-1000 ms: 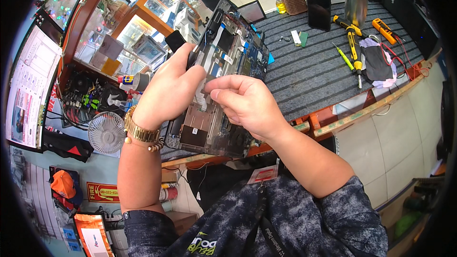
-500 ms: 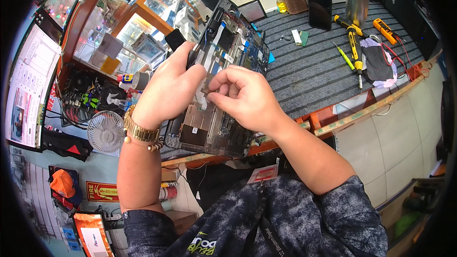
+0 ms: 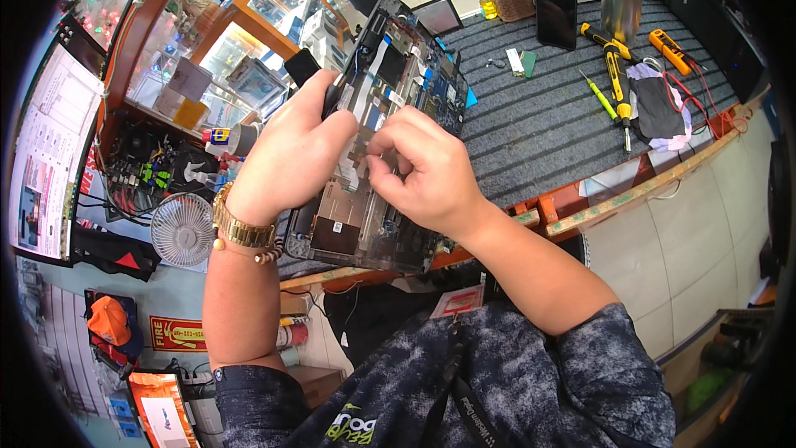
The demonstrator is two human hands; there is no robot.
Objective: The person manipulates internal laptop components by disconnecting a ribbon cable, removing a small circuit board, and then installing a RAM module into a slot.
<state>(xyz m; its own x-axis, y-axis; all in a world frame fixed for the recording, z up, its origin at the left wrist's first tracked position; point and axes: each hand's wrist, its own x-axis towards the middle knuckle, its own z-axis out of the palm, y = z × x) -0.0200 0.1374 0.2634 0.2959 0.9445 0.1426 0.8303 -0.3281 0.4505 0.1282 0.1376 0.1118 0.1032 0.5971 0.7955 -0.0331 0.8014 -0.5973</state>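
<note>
An opened laptop base [image 3: 340, 209], its inner boards, metal plates and ribbon cables bare, is tilted over the edge of the bench. My left hand [image 3: 294, 153] grips its left long side, thumb over the inner face and the other fingers hidden behind. My right hand [image 3: 427, 168] is over the middle of the base, thumb and forefinger brought together beside a pale flat strip [image 3: 350, 174]. What the fingertips hold, if anything, is too small to tell. A white ribbon cable [image 3: 380, 56] runs along the upper part of the base.
On the grey ribbed mat [image 3: 522, 133] lie a yellow-black screwdriver [image 3: 617, 83], a green pen-like tool [image 3: 599, 96], a dark cloth [image 3: 657, 104] and a yellow meter [image 3: 670, 51]. A metal canister [image 3: 622, 0] stands behind. A small fan [image 3: 182, 231] and a monitor [image 3: 54, 149] are at left.
My right hand has shifted slightly, its knuckles rising and its fingertips moving a little right over the base. My left hand and the laptop base stay nearly in place.
</note>
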